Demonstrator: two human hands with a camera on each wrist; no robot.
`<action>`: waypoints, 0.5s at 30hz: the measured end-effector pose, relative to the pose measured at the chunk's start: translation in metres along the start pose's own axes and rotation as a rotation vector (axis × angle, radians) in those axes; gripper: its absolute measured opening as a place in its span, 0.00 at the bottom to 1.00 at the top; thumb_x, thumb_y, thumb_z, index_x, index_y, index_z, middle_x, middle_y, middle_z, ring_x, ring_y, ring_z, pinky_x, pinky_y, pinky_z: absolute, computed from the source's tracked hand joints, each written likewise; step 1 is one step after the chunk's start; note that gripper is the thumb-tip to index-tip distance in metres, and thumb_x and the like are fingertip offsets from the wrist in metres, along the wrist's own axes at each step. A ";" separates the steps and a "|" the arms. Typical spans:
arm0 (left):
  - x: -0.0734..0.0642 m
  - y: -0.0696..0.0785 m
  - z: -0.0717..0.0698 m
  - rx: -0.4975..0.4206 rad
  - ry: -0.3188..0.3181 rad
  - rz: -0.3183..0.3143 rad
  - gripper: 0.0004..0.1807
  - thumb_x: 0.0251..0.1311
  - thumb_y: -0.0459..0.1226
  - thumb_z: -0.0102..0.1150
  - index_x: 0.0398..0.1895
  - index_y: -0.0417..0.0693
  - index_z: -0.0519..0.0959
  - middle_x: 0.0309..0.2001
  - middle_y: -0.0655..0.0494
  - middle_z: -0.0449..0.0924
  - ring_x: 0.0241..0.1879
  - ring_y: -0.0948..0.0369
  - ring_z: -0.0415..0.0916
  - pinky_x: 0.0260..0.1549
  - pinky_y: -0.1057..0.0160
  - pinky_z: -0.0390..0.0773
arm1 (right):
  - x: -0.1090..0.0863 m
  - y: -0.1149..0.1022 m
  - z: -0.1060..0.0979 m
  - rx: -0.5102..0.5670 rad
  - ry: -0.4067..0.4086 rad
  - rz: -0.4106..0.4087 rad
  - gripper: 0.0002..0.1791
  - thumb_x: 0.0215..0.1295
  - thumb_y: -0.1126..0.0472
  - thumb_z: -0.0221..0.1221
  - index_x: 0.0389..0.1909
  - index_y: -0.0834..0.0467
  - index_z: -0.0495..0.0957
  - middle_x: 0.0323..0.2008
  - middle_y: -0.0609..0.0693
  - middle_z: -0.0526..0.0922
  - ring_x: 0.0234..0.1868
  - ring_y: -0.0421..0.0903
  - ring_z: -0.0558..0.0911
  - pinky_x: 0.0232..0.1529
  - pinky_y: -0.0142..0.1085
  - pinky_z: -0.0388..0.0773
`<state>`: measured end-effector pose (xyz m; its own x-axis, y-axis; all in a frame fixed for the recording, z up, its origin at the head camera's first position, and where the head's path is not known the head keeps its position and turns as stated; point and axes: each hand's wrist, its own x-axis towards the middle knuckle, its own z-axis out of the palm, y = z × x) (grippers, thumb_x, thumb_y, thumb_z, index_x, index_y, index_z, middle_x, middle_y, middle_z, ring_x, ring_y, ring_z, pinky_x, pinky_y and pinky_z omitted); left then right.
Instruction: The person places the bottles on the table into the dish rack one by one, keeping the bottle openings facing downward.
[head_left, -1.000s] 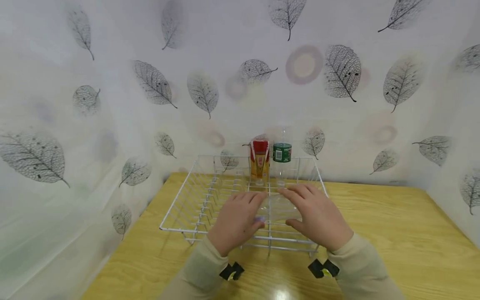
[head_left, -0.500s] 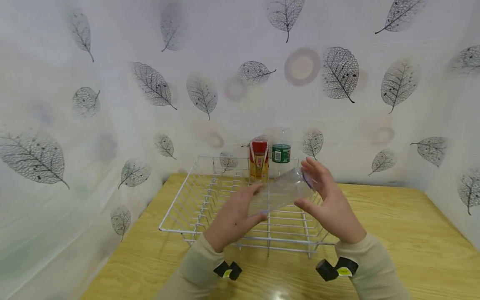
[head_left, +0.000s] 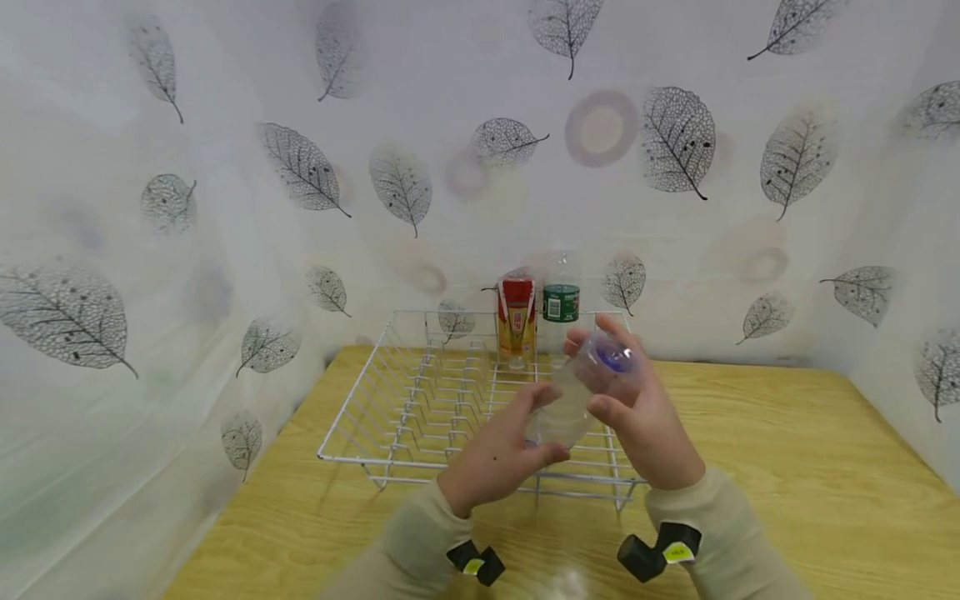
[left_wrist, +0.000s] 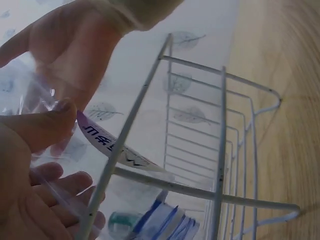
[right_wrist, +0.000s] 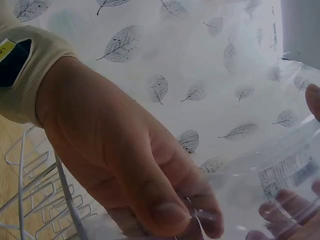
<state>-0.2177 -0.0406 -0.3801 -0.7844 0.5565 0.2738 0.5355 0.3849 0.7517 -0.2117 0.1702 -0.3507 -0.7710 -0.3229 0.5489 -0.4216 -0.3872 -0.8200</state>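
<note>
A clear plastic bottle with a purple end is held tilted above the near right part of a white wire rack. My left hand grips its lower end, thumb and fingers curled round it. My right hand holds the upper end with the purple part. In the left wrist view, my left hand's thumb presses the clear bottle by its purple label. The right wrist view shows the left hand curled on the clear bottle.
A red and yellow bottle and a clear bottle with a green label stand upright at the rack's far end. The rack sits on a wooden table against leaf-patterned walls. Bare tabletop lies to the right.
The clear bottle went from lying low over the rack to lifted and tilted, its purple end swinging up to the right. Both hands rose with it and drew closer together.
</note>
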 end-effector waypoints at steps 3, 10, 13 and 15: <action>0.000 0.002 0.006 0.085 -0.003 -0.032 0.41 0.65 0.51 0.65 0.76 0.56 0.57 0.66 0.55 0.72 0.53 0.62 0.77 0.48 0.62 0.80 | 0.000 0.001 0.004 -0.061 -0.023 0.002 0.42 0.69 0.62 0.65 0.79 0.53 0.53 0.73 0.61 0.63 0.73 0.58 0.65 0.66 0.45 0.71; -0.001 0.003 0.012 0.191 0.004 -0.035 0.43 0.65 0.53 0.64 0.77 0.53 0.56 0.63 0.55 0.75 0.51 0.63 0.78 0.46 0.63 0.81 | -0.002 0.001 0.009 -0.134 -0.020 0.011 0.35 0.68 0.68 0.64 0.72 0.57 0.61 0.63 0.61 0.75 0.65 0.55 0.75 0.62 0.46 0.76; 0.000 0.003 0.012 0.212 0.003 -0.016 0.43 0.64 0.53 0.65 0.77 0.52 0.56 0.59 0.55 0.77 0.47 0.63 0.79 0.41 0.66 0.80 | -0.002 0.000 0.009 -0.179 -0.010 0.013 0.34 0.68 0.70 0.62 0.72 0.56 0.61 0.62 0.58 0.76 0.63 0.54 0.77 0.60 0.46 0.77; 0.001 0.003 0.011 0.228 -0.002 -0.015 0.43 0.64 0.54 0.65 0.77 0.54 0.56 0.57 0.57 0.77 0.46 0.64 0.79 0.40 0.67 0.80 | -0.001 0.000 0.009 -0.220 -0.012 0.006 0.34 0.68 0.71 0.61 0.72 0.56 0.61 0.61 0.58 0.76 0.63 0.54 0.77 0.60 0.45 0.77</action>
<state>-0.2138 -0.0308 -0.3841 -0.7924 0.5506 0.2625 0.5808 0.5496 0.6006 -0.2064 0.1630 -0.3498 -0.7686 -0.3359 0.5445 -0.5119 -0.1875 -0.8383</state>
